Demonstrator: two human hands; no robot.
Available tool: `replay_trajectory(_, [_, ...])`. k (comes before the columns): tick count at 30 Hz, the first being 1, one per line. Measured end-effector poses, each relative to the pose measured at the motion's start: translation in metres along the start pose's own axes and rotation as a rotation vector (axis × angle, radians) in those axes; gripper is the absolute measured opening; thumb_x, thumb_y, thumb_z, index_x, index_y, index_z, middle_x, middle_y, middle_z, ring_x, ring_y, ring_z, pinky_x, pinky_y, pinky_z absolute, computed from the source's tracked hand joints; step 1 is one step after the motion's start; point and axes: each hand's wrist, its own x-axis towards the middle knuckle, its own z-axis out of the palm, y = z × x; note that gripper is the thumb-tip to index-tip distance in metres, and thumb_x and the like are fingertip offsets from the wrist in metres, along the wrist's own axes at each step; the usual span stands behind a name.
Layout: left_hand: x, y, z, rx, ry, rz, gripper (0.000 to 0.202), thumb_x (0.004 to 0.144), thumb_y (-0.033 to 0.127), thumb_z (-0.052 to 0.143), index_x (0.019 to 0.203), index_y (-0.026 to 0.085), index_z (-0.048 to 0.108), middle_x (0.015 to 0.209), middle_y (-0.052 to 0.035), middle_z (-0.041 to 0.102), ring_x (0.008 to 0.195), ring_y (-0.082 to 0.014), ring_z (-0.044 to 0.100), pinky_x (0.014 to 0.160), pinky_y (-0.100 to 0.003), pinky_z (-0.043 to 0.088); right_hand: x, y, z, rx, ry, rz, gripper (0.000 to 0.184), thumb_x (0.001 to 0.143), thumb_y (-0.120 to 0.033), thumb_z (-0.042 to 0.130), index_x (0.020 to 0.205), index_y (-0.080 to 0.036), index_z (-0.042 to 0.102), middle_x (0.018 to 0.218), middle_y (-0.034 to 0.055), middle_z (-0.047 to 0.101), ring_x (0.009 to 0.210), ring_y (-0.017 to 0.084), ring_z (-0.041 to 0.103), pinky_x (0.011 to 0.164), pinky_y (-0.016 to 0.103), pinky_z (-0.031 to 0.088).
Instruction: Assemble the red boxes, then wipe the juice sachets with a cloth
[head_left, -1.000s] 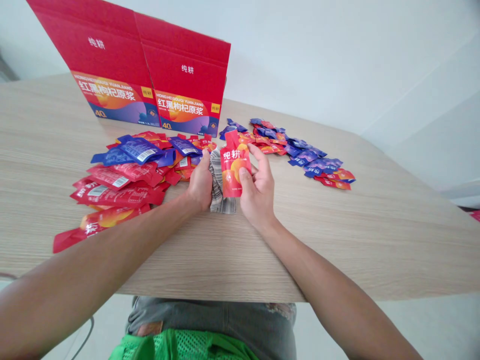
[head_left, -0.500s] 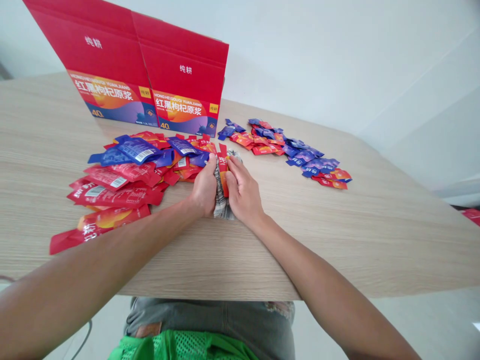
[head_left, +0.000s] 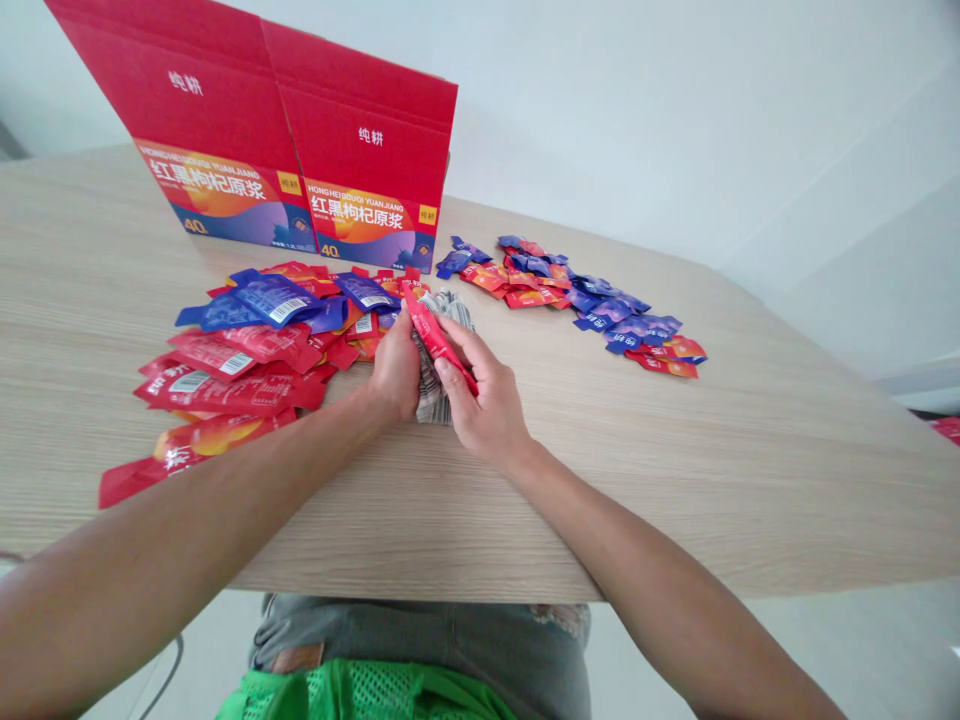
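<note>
My right hand (head_left: pixel 484 400) pinches a red sachet (head_left: pixel 433 335), held edge-on and tilted so its top leans left. My left hand (head_left: pixel 396 370) is closed on a grey striped cloth (head_left: pixel 442 305) that lies bunched on the wooden table (head_left: pixel 675 480) between both hands. The sachet rests against the cloth. A heap of red and blue sachets (head_left: pixel 247 345) lies just left of my left hand.
Two red cartons (head_left: pixel 300 140) stand side by side at the back of the table. A second spread of red and blue sachets (head_left: pixel 585 305) lies to the right of my hands. The table's front edge runs just below my forearms.
A second ago my right hand held the red sachet flat, face up beside the cloth. It then pressed it into the cloth, and now the sachet is drawn out edge-on, tilted left.
</note>
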Motion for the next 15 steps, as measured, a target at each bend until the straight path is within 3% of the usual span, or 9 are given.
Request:
replay_trajectory(7, [-0.012, -0.004, 0.01, -0.036, -0.049, -0.085, 0.052, 0.108, 0.061, 0.06, 0.128, 0.019, 0.083, 0.111, -0.0139, 0.09, 0.108, -0.035, 0.086, 0.103, -0.048, 0.069, 0.007, 0.018, -0.005, 0.036, 0.212, 0.033, 0.047, 0.115, -0.05, 0.058, 0.157, -0.032, 0.068, 0.16, 0.0083, 0.072, 0.152, 0.029, 0.066, 0.131, 0.057, 0.054])
replay_trajectory(11, [-0.015, -0.007, 0.014, -0.074, -0.055, -0.093, 0.048, 0.114, 0.051, 0.051, 0.133, 0.019, 0.081, 0.113, -0.0111, 0.09, 0.11, -0.0334, 0.086, 0.104, -0.048, 0.069, 0.008, 0.043, -0.005, -0.215, 0.203, 0.005, 0.037, 0.115, -0.042, 0.055, 0.141, -0.033, 0.08, 0.168, 0.0097, 0.061, 0.158, 0.032, 0.057, 0.135, 0.064, 0.046])
replay_trajectory(15, [-0.008, -0.01, 0.007, -0.061, -0.075, -0.04, 0.046, 0.112, 0.047, 0.051, 0.135, 0.02, 0.08, 0.112, -0.0092, 0.089, 0.112, -0.0325, 0.086, 0.105, -0.047, 0.068, 0.004, 0.044, 0.002, -0.287, 0.117, -0.042, 0.047, 0.116, -0.031, 0.043, 0.153, -0.031, 0.072, 0.163, 0.0123, 0.064, 0.156, 0.032, 0.056, 0.135, 0.066, 0.045])
